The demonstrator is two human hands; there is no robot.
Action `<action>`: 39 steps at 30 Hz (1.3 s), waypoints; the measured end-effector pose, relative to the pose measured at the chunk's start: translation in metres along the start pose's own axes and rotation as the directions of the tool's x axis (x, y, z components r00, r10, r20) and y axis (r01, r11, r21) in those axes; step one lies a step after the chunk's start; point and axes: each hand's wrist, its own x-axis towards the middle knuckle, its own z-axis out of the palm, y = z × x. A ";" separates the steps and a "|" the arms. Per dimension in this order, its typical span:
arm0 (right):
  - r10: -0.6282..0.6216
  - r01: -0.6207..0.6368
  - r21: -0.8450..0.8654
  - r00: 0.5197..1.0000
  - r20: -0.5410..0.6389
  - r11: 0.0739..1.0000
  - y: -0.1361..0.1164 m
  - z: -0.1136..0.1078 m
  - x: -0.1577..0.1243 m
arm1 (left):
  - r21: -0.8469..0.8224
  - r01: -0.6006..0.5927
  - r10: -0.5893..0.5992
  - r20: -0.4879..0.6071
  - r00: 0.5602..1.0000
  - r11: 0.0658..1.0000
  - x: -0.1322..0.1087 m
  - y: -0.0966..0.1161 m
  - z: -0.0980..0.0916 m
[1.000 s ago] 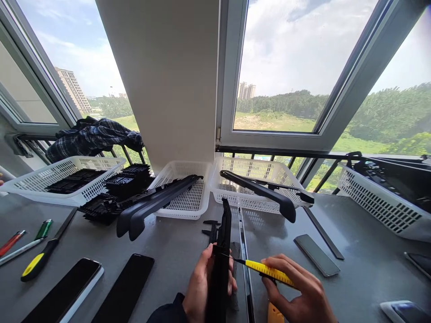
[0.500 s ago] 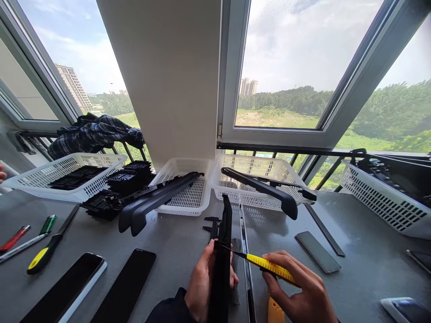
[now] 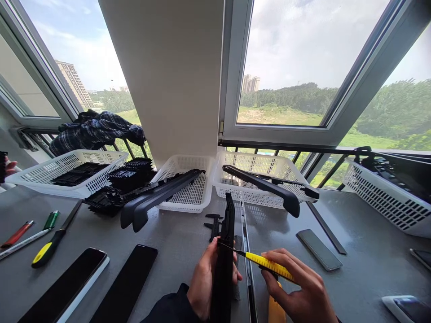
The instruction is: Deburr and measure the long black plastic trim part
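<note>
My left hand (image 3: 204, 278) is wrapped round a long black plastic part (image 3: 224, 269), held upright and pointing away from me over the table. Between the thumb and fingers of my right hand (image 3: 299, 282) is a yellow utility knife (image 3: 269, 264). Its thin blade reaches left across the black part, by my left thumb; whether it cuts in cannot be told. Just beyond my left hand lies a black caliper (image 3: 214, 226). A grey strip (image 3: 237, 269) lies behind the part, partly hidden by my fingers. Under my right hand a yellow-orange object (image 3: 276, 307) shows in part.
Curved black handle-like parts (image 3: 161, 197) rest across a white basket (image 3: 183, 208), with another (image 3: 266, 186) on the basket to its right. Stacked black pieces (image 3: 129, 175), a yellow-black tool (image 3: 50, 246) and phones (image 3: 126, 282) occupy the left. Another person's hand (image 3: 10, 167) shows at far left.
The view has shifted slightly. My hands keep their grips, with the knife blade still at the same spot on the black part. At far left, the other person's hand now appears with something dark.
</note>
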 end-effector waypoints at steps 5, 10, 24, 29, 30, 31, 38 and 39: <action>0.000 0.000 -0.015 1.000 0.008 1.000 0.001 0.000 -0.002 | 0.002 -0.017 0.017 0.019 1.000 1.000 -0.001 0.002 0.003; 0.009 -0.009 -0.005 1.000 0.028 1.000 0.004 0.000 -0.003 | 0.003 -0.024 0.024 0.025 0.999 1.000 0.000 0.001 0.001; 0.061 -0.062 -0.038 0.998 -0.014 0.997 0.003 0.000 -0.005 | 0.031 -0.024 0.023 0.047 0.999 0.999 -0.001 0.000 0.001; 0.052 -0.052 -0.029 0.999 -0.010 0.998 0.003 0.000 -0.003 | 0.036 -0.020 0.018 0.045 0.999 0.999 -0.001 -0.001 0.000; 0.051 -0.051 -0.024 0.999 -0.008 0.998 0.003 0.000 -0.003 | 0.039 -0.019 0.017 0.044 0.999 0.999 -0.001 -0.001 0.000; 0.054 -0.054 -0.021 0.999 -0.010 0.998 0.003 0.000 -0.003 | 0.041 -0.021 0.019 0.043 0.999 0.999 -0.001 0.000 0.000; 0.029 -0.029 0.013 0.999 0.042 0.999 0.005 -0.002 -0.004 | 0.038 -0.057 0.056 0.020 0.998 0.998 -0.001 0.004 0.003; 0.021 -0.021 0.010 0.998 0.052 1.000 0.004 -0.002 -0.003 | 0.040 -0.061 0.060 0.016 0.998 0.997 -0.001 0.005 0.003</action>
